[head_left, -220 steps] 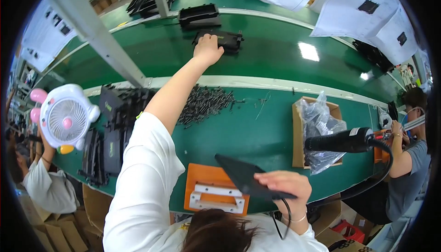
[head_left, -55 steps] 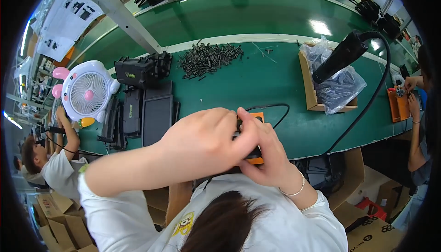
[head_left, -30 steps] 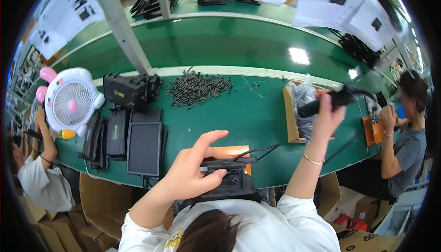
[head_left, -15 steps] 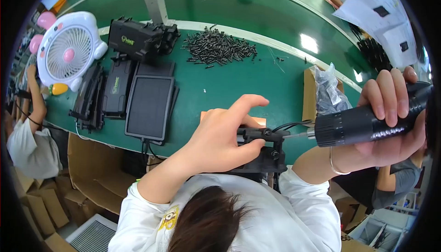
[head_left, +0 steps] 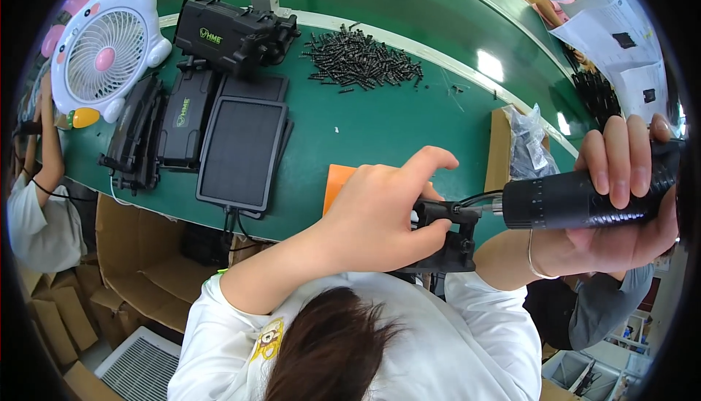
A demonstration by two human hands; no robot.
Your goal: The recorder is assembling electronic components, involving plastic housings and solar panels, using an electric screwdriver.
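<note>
My right hand [head_left: 619,163] is wrapped round a thick black electric screwdriver [head_left: 551,201], held level and pointing left. Its metal nose is close against the end of a black plastic bracket assembly [head_left: 454,253], with little of the bit showing. Steadying that assembly near the front edge of the bench, my left hand [head_left: 383,215] has its thumb and fingers about it, the index finger arched above. Part of the assembly is hidden under my left palm. Black cables [head_left: 478,198] run beside the screwdriver's tip. An orange piece [head_left: 337,182] lies just behind my left hand.
A pile of small black screw-like parts [head_left: 365,61] lies at the back of the green bench. Flat black panels [head_left: 243,154] and black cases [head_left: 223,32] stand left, beside a white fan [head_left: 106,54]. At right is a carton [head_left: 499,149] with bagged parts [head_left: 529,142]. Other people sit on both sides.
My left hand and the bracket assembly have come right, toward the screwdriver. The length of bare bit between them has shrunk. The whole view has also shifted slightly.
</note>
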